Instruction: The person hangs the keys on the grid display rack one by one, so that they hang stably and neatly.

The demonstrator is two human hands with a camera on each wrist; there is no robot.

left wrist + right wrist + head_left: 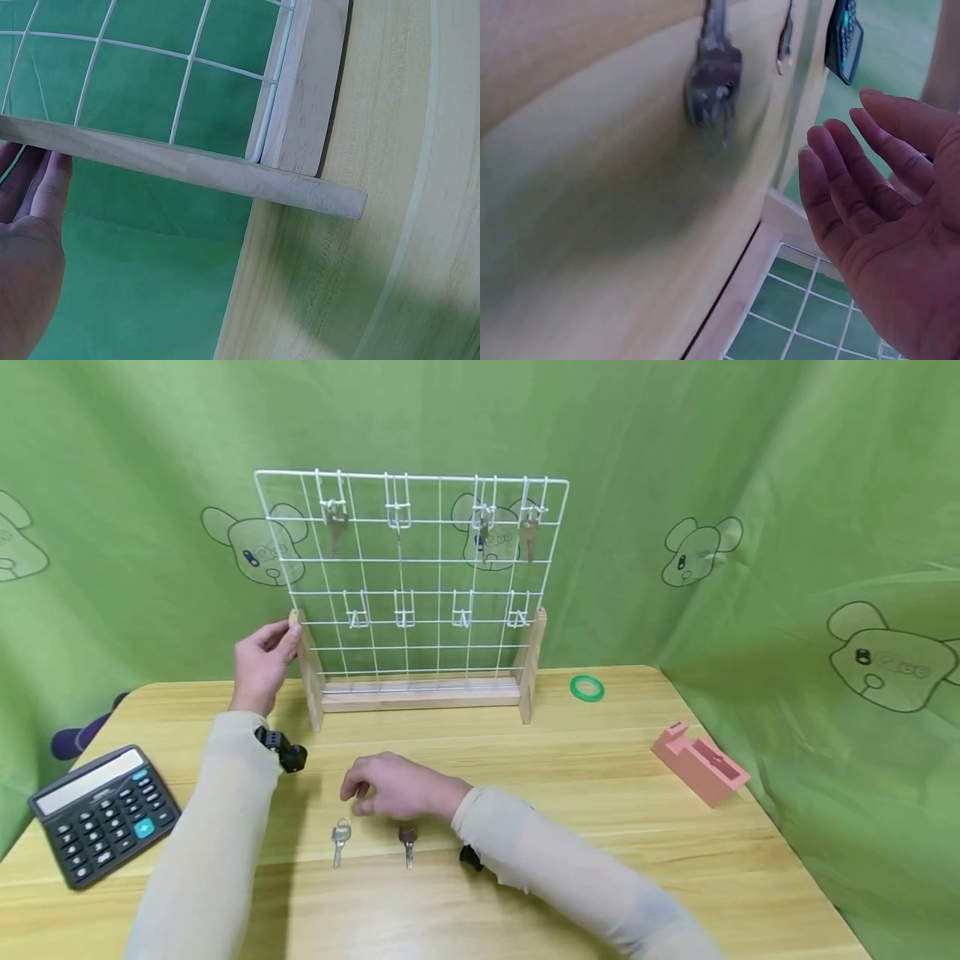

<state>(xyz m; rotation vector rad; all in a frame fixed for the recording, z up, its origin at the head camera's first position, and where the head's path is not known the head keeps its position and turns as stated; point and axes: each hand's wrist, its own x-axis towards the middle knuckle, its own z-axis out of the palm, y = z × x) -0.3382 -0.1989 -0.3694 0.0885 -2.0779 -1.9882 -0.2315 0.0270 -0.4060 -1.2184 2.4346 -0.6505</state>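
A white wire grid rack (pixel 439 560) on wooden legs stands at the back of the table. My left hand (pixel 262 662) holds the top of its left wooden upright (pixel 187 166); in the left wrist view the fingers reach behind the wood. Keys (pixel 336 531) hang from some of the upper hooks, while the lower hooks (pixel 405 617) carry none. My right hand (pixel 397 787) hovers over the table with loosely bent fingers and an empty palm. Just in front of it lie two keys, the left key (pixel 341 835) and a dark-headed right key (pixel 408 837).
A black calculator (pixel 105 814) lies at the left of the table. Toward the right are a green tape ring (pixel 587 687) and a pink tape dispenser (pixel 701 764). Green cloth (pixel 615 568) hangs behind and beside the table, and something purple (pixel 78 739) shows at the left edge.
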